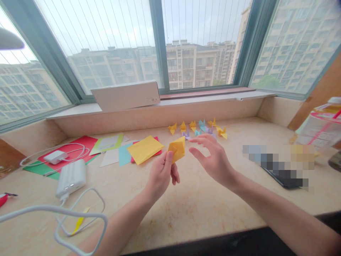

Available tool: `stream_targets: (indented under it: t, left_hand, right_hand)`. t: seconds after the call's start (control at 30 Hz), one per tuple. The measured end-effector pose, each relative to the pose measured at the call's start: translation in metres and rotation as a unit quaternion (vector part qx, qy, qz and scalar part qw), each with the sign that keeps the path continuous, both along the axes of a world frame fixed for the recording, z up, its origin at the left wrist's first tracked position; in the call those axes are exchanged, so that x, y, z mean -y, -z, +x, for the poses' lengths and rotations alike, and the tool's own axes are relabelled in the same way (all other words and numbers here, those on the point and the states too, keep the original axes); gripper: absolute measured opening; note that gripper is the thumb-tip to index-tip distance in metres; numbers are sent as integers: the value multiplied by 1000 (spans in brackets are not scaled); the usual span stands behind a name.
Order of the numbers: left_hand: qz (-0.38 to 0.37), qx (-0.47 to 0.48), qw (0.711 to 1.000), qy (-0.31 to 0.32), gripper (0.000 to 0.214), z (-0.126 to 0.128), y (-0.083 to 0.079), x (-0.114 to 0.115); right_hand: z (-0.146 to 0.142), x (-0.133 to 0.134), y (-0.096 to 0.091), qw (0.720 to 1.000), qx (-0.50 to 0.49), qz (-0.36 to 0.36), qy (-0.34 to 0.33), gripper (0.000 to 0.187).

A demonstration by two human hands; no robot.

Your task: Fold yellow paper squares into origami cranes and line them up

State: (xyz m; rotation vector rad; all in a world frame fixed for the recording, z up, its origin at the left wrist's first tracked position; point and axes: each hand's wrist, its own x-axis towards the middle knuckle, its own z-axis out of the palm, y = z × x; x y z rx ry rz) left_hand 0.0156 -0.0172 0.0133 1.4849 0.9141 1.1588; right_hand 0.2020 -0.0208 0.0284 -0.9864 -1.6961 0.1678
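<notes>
My left hand pinches a folded piece of yellow origami paper between thumb and fingers, held up above the counter. Just to its right is my right hand, thumb and fingers apart, with nothing in it and a small gap to the paper. Behind the hands stand several small folded paper cranes in yellow, blue and purple. A stack of yellow paper sheets lies left of the held piece, with a red sheet partly under it.
Coloured sheets, among them a red one, lie at the left with a white charger. A white power bank and looping cable are nearer. A blurred dark phone-like object, a plastic bottle and a white box stand around.
</notes>
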Motion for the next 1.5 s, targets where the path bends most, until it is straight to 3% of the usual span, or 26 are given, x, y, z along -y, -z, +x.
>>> stream_targets:
  t: [0.1, 0.27, 0.37, 0.63, 0.8, 1.2, 1.5]
  left_hand:
    - [13, 33, 999, -8, 42, 3, 1, 2]
    - [-2, 25, 998, 62, 42, 11, 12, 8]
    - [-4, 13, 996, 86, 41, 12, 14, 11]
    - [-23, 21, 996, 84, 50, 8, 0, 17]
    - [-67, 34, 989, 125, 45, 9, 1, 14]
    - [-77, 34, 991, 103, 38, 10, 4, 10]
    - [-83, 44, 990, 109, 43, 9, 1, 12]
  right_hand:
    - [-10, 3, 7, 993, -26, -104, -39, 32]
    - [-25, 7, 15, 949, -167, -213, -161, 47]
    - [-27, 7, 12, 931, -230, -220, -180, 52]
    - [-22, 2, 11, 926, -285, -210, -131, 60]
    - [-16, -7, 13, 911, -318, -201, -171, 61]
    - [-16, -7, 17, 926, -288, -182, -164, 46]
    - [-20, -2, 13, 916, -306, -189, -180, 43]
